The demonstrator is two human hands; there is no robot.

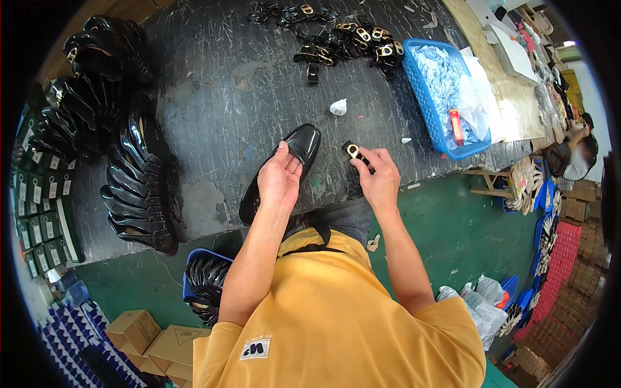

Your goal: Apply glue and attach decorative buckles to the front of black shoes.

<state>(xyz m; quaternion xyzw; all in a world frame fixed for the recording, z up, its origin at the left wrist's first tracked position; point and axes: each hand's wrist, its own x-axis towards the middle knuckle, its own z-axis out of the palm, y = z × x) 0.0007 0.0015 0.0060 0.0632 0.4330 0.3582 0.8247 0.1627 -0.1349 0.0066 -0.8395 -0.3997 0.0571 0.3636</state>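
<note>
Starting at my left, rows of glossy black leather shoes [139,187] lie on the dark scratched tabletop [226,84]. My left hand [279,178] grips a shiny black loafer [284,168]; just beside it, my right hand [378,178] pinches a black strap with gold metal buckle [354,151]. Farther right stands a blue plastic basket [420,97].

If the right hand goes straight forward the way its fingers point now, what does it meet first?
The right hand already pinches a black strap with a gold buckle. Beyond that, probably the toe of the black shoe; depth is unclear.
</note>
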